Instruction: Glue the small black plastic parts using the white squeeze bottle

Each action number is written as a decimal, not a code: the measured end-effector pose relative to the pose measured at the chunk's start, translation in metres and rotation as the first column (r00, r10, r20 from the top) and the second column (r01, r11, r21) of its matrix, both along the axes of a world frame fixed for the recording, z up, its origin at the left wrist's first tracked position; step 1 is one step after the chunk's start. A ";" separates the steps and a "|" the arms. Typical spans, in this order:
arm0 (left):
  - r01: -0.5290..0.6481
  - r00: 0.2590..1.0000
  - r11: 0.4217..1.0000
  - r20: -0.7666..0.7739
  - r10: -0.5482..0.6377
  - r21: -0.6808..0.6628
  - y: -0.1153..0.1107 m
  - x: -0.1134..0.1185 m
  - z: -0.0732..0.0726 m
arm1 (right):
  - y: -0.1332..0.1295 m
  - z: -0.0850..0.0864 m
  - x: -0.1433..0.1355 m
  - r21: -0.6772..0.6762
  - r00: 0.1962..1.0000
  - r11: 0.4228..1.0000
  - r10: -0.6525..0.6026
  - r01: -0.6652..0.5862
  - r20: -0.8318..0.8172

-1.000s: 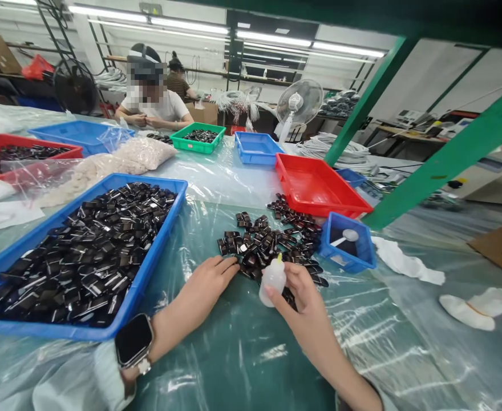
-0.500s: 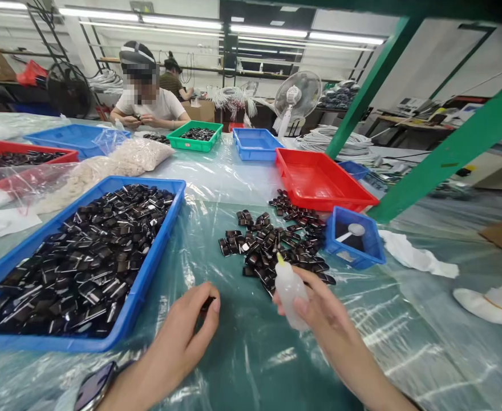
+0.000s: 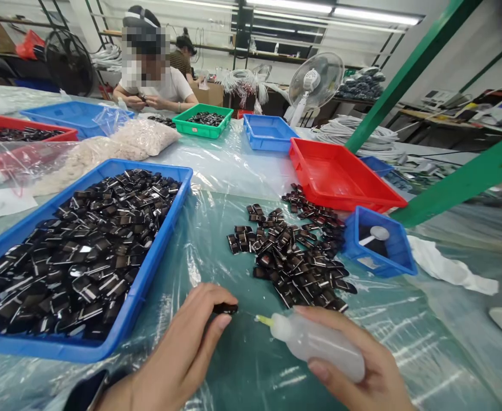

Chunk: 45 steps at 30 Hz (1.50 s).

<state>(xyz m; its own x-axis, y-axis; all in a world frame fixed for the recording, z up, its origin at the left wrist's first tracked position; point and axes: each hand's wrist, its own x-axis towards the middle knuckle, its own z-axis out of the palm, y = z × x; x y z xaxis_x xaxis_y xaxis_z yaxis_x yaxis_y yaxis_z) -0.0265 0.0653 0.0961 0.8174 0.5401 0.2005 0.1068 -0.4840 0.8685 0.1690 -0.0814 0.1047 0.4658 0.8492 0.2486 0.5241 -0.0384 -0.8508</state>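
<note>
My left hand (image 3: 182,342) pinches a small dark plastic piece (image 3: 225,309) between thumb and fingers; most of it is hidden by the fingers. In my right hand (image 3: 381,368) is a translucent squeeze bottle (image 3: 326,342), tilted over on its side. Its yellow nozzle (image 3: 264,320) points left at the dark piece, a short gap away. Just beyond both hands, a loose pile of similar dark pieces (image 3: 302,262) lies on the plastic-covered green table.
At the left stands a large blue tray (image 3: 159,245) full of dark pieces. An empty-looking red tray (image 3: 345,177) sits behind the pile. Right of the pile, a small blue bin (image 3: 379,265) holds a spoon (image 3: 378,233). A green post (image 3: 409,80) rises at right; a co-worker (image 3: 174,85) sits opposite.
My right hand has come lower and nearer, tipping the bottle from upright to sideways with its nozzle towards my left hand. My left hand has shifted slightly right; its dark piece now shows.
</note>
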 end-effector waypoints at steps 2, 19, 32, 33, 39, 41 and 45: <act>-0.002 0.999 1.000 0.036 0.002 0.004 0.000 -0.001 -0.002 | -0.001 -0.002 -0.003 0.005 0.998 0.999 -0.048 0.048 0.031; 0.094 0.994 0.985 0.044 -0.101 0.144 0.000 -0.005 -0.001 | -0.004 -0.017 -0.008 0.052 0.924 0.993 -0.119 0.108 0.362; 0.130 0.991 0.978 0.010 -0.134 0.165 -0.002 -0.007 0.006 | 0.003 0.009 0.008 -0.029 0.951 0.972 0.233 -0.232 0.201; 0.134 0.991 0.979 -0.002 -0.135 0.152 -0.002 -0.008 0.006 | 0.004 0.010 0.007 -0.030 0.957 0.975 0.223 -0.221 0.184; 0.134 0.991 0.980 0.011 -0.137 0.148 -0.003 -0.008 0.007 | 0.006 0.012 0.004 -0.028 0.971 0.981 0.196 -0.194 0.136; 0.128 0.991 0.981 0.030 -0.134 0.149 -0.003 -0.007 0.007 | 0.006 0.012 0.004 -0.021 0.971 0.980 0.201 -0.200 0.128; 0.122 0.992 0.985 -0.002 -0.123 0.122 -0.004 -0.008 0.007 | 0.006 0.010 0.003 -0.020 0.973 0.980 0.197 -0.196 0.119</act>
